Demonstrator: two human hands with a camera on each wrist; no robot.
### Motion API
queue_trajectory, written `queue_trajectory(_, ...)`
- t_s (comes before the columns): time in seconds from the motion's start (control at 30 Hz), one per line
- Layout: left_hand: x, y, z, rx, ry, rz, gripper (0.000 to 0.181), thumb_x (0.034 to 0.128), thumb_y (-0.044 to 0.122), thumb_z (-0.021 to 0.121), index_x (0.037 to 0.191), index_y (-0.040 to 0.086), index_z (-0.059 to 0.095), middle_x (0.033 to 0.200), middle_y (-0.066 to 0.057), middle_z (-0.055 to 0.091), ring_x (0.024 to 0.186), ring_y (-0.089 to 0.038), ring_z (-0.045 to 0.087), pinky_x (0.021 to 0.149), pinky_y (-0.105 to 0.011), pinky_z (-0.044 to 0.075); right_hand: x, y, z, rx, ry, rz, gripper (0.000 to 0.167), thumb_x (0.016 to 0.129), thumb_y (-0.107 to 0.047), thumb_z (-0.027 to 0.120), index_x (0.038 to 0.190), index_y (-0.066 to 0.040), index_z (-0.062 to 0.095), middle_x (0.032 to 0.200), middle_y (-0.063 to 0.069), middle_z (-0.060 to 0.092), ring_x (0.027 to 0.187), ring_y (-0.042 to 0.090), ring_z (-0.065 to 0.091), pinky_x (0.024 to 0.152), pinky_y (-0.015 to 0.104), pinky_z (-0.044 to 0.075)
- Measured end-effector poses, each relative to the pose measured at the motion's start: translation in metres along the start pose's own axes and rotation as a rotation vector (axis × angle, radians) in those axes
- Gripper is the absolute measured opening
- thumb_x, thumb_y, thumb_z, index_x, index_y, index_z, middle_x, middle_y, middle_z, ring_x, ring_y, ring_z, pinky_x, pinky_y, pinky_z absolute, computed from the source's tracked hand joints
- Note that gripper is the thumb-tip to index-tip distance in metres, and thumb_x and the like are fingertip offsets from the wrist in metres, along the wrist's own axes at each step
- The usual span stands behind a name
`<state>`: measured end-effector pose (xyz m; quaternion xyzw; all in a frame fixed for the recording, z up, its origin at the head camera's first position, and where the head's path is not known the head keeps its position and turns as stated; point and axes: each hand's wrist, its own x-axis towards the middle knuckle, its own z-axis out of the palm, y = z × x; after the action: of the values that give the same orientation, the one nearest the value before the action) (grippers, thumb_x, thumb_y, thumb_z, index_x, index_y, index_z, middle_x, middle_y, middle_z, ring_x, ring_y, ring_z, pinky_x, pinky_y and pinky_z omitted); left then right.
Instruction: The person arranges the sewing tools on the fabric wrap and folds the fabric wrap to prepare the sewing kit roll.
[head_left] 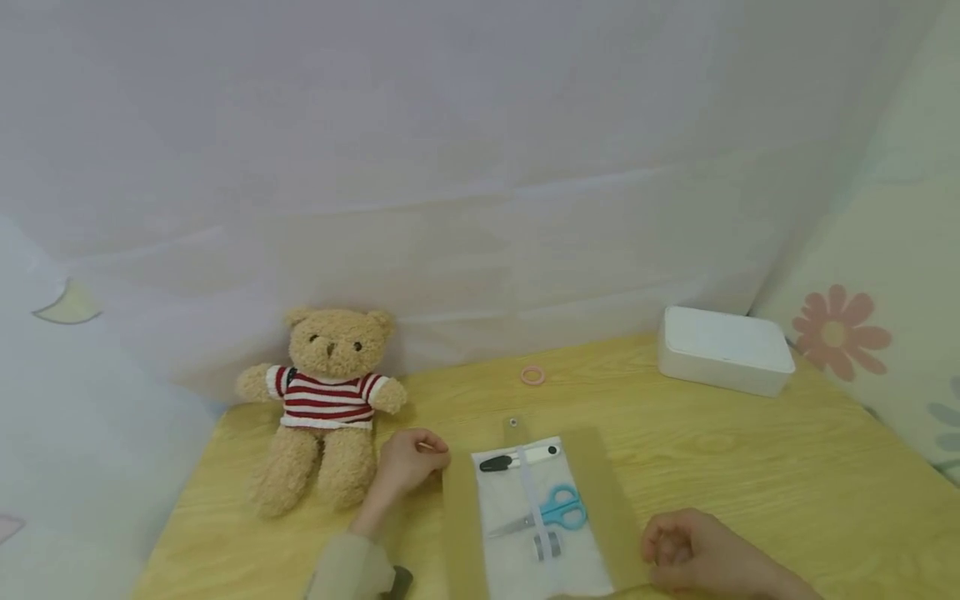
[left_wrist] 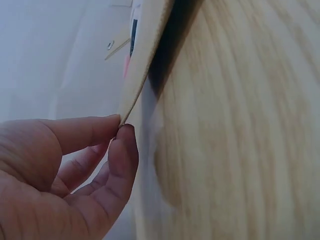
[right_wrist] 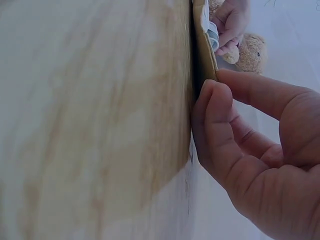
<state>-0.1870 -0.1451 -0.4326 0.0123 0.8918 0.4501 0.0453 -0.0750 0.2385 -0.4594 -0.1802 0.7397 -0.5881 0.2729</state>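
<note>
A tan sewing case [head_left: 461,525] lies unfolded on the table, its white inner panel bearing black-and-white thread snips [head_left: 536,455], blue-handled scissors [head_left: 564,507] and small grey-white spools [head_left: 547,546] under a pale strap. My left hand [head_left: 408,462] pinches the case's far left corner; the left wrist view shows thumb and fingertips of that hand [left_wrist: 75,175] on the edge [left_wrist: 145,65], which is lifted off the table. At the near right corner my right hand [head_left: 701,554] pinches the edge; in the right wrist view the hand [right_wrist: 255,145] holds it between thumb and index finger.
A teddy bear [head_left: 330,404] in a red-and-white striped sweater sits left of the case. Behind the case lies a pink ring [head_left: 532,376]. A white lidded box [head_left: 723,350] stands at the back right of the wooden table [head_left: 787,467], near the curtain.
</note>
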Motion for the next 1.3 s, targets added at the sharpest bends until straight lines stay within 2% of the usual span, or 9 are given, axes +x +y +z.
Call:
queue_trajectory(0.17,0.000,-0.003,0.001,-0.007,0.025,0.003,0.005,0.0748,0.003,0.074,0.078,0.003,0.069,0.069,-0.004,0.067,0.056,-0.017,0.062,0.051,-0.028,0.046,0.002,0.001,0.001,-0.065,0.010,-0.021,0.012,0.088,-0.009,0.067,0.094,-0.001,0.062,0.073,-0.006,0.058,0.064,0.003,0.053,0.055,0.022,0.045)
queue_trajectory(0.43,-0.018,-0.009,-0.005,0.027,0.021,0.128,0.009,0.0828,0.011,0.072,0.089,0.006,0.069,0.085,-0.002,0.068,0.080,-0.017,0.063,0.069,-0.031,0.051,-0.002,-0.006,-0.004,-0.348,0.129,-0.080,0.007,0.087,-0.018,0.070,0.092,-0.016,0.066,0.080,-0.011,0.062,0.069,0.002,0.055,0.058,0.024,0.047)
queue_trajectory(0.53,-0.037,-0.009,-0.011,0.017,-0.060,0.227,0.010,0.0840,0.010,0.072,0.092,0.004,0.069,0.088,-0.004,0.069,0.081,-0.018,0.064,0.072,-0.030,0.052,-0.002,-0.006,-0.009,-0.380,0.162,-0.163,0.012,0.085,-0.015,0.073,0.094,-0.012,0.066,0.086,-0.008,0.065,0.075,0.002,0.058,0.060,0.024,0.051)
queue_trajectory(0.73,-0.079,-0.010,-0.011,0.015,-0.359,0.383,0.014,0.0823,0.014,0.074,0.096,0.009,0.070,0.089,0.003,0.068,0.082,-0.009,0.061,0.072,-0.026,0.051,0.000,-0.001,-0.008,-0.352,0.098,-0.261,0.027,0.079,-0.015,0.077,0.104,-0.012,0.067,0.104,0.000,0.067,0.091,0.005,0.059,0.074,0.024,0.051)
queue_trajectory(0.83,-0.088,-0.014,-0.003,0.108,-0.403,0.585,0.021,0.0765,0.017,0.078,0.095,0.011,0.070,0.089,0.003,0.065,0.083,-0.005,0.058,0.072,-0.023,0.049,0.001,-0.001,-0.004,-0.440,0.081,-0.331,0.034,0.075,-0.018,0.080,0.106,-0.020,0.066,0.104,-0.005,0.065,0.091,0.007,0.057,0.076,0.022,0.046)
queue_trajectory(0.97,-0.089,-0.020,0.008,0.244,-0.341,0.940,0.023,0.0725,0.019,0.078,0.091,0.009,0.070,0.089,0.000,0.063,0.085,-0.003,0.056,0.073,-0.013,0.044,0.005,-0.003,0.001,-0.532,0.074,-0.467,0.044,0.066,-0.007,0.082,0.104,-0.022,0.064,0.102,-0.007,0.063,0.088,0.007,0.056,0.074,0.024,0.046)
queue_trajectory(1.03,-0.090,-0.021,0.011,0.253,-0.337,1.016,0.019,0.0736,0.019,0.076,0.089,0.009,0.070,0.087,-0.001,0.063,0.084,-0.004,0.056,0.073,-0.010,0.041,0.007,-0.002,0.003,-0.550,0.073,-0.519,0.045,0.065,-0.004,0.081,0.103,-0.021,0.063,0.101,-0.007,0.063,0.088,0.007,0.056,0.075,0.024,0.046)
queue_trajectory(1.17,-0.091,-0.020,0.012,0.276,-0.349,1.048,0.014,0.0756,0.017,0.073,0.087,0.009,0.070,0.084,0.000,0.065,0.083,-0.003,0.057,0.073,-0.008,0.040,0.008,0.000,0.004,-0.539,0.049,-0.563,0.037,0.073,-0.005,0.079,0.103,-0.018,0.062,0.100,-0.005,0.063,0.088,0.007,0.057,0.074,0.025,0.047)
queue_trajectory(1.3,-0.097,-0.020,0.010,0.224,-0.360,0.939,0.006,0.0808,0.011,0.070,0.087,0.010,0.070,0.083,0.003,0.064,0.079,0.001,0.055,0.069,-0.008,0.041,0.008,0.000,0.005,-0.567,0.058,-0.539,0.024,0.083,-0.010,0.073,0.102,-0.022,0.063,0.099,-0.009,0.063,0.087,0.005,0.057,0.073,0.024,0.048)
